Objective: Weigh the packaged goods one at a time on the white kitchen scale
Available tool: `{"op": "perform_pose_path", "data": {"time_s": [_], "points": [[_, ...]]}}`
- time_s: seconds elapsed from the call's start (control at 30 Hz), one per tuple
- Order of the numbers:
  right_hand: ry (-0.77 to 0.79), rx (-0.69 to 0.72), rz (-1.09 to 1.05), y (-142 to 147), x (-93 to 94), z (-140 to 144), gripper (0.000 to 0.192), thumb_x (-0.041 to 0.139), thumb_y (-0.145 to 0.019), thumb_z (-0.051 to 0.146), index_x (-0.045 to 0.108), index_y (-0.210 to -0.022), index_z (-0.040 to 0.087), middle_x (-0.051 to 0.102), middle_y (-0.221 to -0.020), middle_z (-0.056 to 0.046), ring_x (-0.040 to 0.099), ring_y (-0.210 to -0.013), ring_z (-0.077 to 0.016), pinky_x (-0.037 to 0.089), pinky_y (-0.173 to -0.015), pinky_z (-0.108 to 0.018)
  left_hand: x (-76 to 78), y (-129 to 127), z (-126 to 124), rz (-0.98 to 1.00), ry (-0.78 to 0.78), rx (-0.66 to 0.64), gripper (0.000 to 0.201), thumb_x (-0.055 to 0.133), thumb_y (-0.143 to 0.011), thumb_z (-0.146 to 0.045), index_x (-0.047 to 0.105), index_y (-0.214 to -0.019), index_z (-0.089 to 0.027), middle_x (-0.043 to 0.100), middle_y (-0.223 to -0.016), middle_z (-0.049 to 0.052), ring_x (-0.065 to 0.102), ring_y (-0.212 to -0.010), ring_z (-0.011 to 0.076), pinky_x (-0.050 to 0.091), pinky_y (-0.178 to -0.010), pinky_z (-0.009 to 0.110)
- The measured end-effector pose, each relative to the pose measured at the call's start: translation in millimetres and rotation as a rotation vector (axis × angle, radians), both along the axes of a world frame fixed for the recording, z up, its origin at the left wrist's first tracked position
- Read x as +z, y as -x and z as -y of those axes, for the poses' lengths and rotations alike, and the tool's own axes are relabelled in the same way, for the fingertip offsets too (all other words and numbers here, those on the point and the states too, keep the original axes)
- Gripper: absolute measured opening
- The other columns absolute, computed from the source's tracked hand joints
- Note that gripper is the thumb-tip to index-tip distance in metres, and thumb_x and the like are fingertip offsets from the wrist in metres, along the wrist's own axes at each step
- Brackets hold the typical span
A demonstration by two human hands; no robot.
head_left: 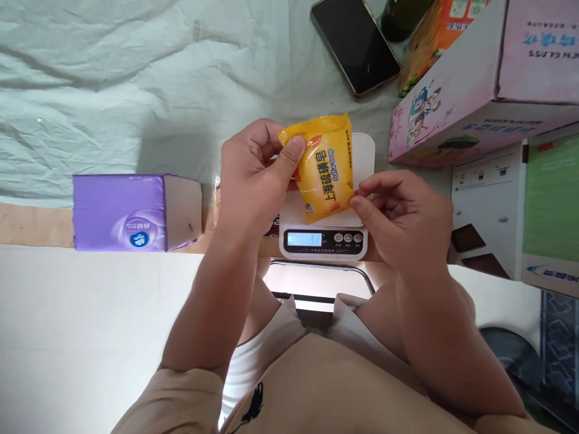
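A yellow-orange wrapped bar of soap (324, 170) hangs just above a small white kitchen scale (324, 236) whose lit display shows digits. My left hand (253, 176) pinches the packet's upper left corner between thumb and fingers. My right hand (398, 212) pinches its lower right edge with thumb and forefinger. The packet covers most of the scale's platform; whether it touches the platform is unclear.
A purple tissue pack (136, 211) lies to the left on the pale green cloth (113, 78). A black phone (355, 43) lies behind the scale. Pink and white cartons (474, 84) and a green-and-white box (543, 211) crowd the right side.
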State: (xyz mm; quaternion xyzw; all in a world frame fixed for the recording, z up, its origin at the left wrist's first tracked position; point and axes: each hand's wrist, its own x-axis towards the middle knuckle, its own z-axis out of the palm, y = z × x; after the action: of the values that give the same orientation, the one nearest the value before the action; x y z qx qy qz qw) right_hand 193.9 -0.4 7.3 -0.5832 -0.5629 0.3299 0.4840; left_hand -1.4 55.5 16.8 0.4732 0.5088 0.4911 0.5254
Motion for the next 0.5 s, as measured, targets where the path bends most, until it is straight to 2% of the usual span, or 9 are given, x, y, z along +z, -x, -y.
{"op": "perform_pose_path", "data": {"time_s": [0.17, 0.27, 0.37, 0.43, 0.5], "points": [[0.041, 0.011, 0.042, -6, -4.4, 3, 0.012, 0.086, -0.087, 0.034, 0.075, -0.088, 0.028, 0.065, -0.071, 0.004, 0.051, -0.056, -0.0105, 0.040, -0.049, -0.028, -3.4, -3, -4, -0.022, -0.033, 0.010, 0.051, 0.089, -0.083, -0.066, 0.063, -0.082, -0.023, 0.066, -0.072, -0.001, 0.062, -0.063, 0.0142, 0.052, -0.053, 0.032], [0.034, 0.011, 0.018, -6, -5.9, 5, 0.013, 0.085, -0.088, 0.034, 0.075, -0.091, 0.027, 0.066, -0.075, 0.003, 0.052, -0.058, -0.0103, 0.041, -0.051, -0.028, -1.8, -8, -6, -0.098, 0.008, 0.048, 0.030, 0.086, -0.091, -0.039, 0.064, -0.080, -0.022, 0.068, -0.072, -0.002, 0.065, -0.065, 0.0131, 0.054, -0.055, 0.029], [0.011, -0.006, -0.002, -6, -6.7, 7, 0.010, 0.084, -0.088, 0.028, 0.076, -0.095, 0.028, 0.069, -0.078, 0.003, 0.055, -0.060, -0.0103, 0.043, -0.052, -0.027, 2.2, -13, -6, -0.222, 0.041, 0.104, 0.013, 0.077, -0.094, -0.023, 0.069, -0.084, -0.023, 0.077, -0.085, 0.001, 0.073, -0.078, 0.0168, 0.061, -0.063, 0.032], [0.012, -0.009, 0.002, -6, -6.7, 7, 0.010, 0.083, -0.087, 0.025, 0.076, -0.094, 0.029, 0.070, -0.078, 0.004, 0.055, -0.058, -0.0102, 0.043, -0.050, -0.027, 4.1, -15, -5, -0.269, 0.045, 0.130, 0.005, 0.075, -0.094, -0.024, 0.071, -0.092, -0.026, 0.082, -0.096, 0.001, 0.077, -0.085, 0.0200, 0.066, -0.068, 0.035], [0.013, -0.006, 0.003, -6, -6.7, 8, 0.010, 0.083, -0.086, 0.024, 0.076, -0.092, 0.029, 0.070, -0.076, 0.004, 0.056, -0.057, -0.0100, 0.043, -0.049, -0.026, 5.2, -17, -3, -0.309, 0.032, 0.138, 0.006, 0.075, -0.094, -0.028, 0.072, -0.100, -0.028, 0.084, -0.104, 0.001, 0.079, -0.088, 0.0215, 0.068, -0.074, 0.039]]}}
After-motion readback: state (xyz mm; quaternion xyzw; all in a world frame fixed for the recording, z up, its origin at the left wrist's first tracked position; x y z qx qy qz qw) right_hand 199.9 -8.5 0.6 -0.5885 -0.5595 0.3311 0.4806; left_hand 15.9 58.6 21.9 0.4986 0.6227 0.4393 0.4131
